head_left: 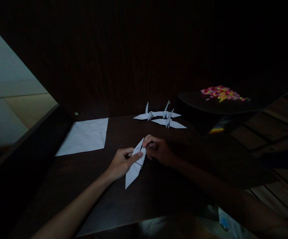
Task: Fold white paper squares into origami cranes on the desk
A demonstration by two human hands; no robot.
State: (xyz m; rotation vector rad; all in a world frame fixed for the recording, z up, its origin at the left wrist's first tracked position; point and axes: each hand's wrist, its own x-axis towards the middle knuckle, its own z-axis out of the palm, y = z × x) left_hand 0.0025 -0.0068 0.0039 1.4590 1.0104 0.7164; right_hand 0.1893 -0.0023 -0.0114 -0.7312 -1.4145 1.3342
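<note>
Between my two hands is a folded white paper (134, 170), a long pointed diamond shape with a split near its upper tip. My left hand (122, 162) grips it from the left, its thumb lying across the middle of the paper. The fingers of my right hand (158, 149) pinch the upper right edge near the tip. Some of the right fingers are hidden behind the paper. Beyond my hands stand 3 white paper cranes with spread wings, among them a front crane (169, 123) and a left crane (147, 115).
A creased white paper sheet (86, 136) lies on the dark table (104, 199) at left. At right, a pile of small colourful pieces (222, 93) rests on a dark rounded surface (191, 99). A dark panel (124, 56) rises behind the cranes. Wooden slats (265, 127) show at far right.
</note>
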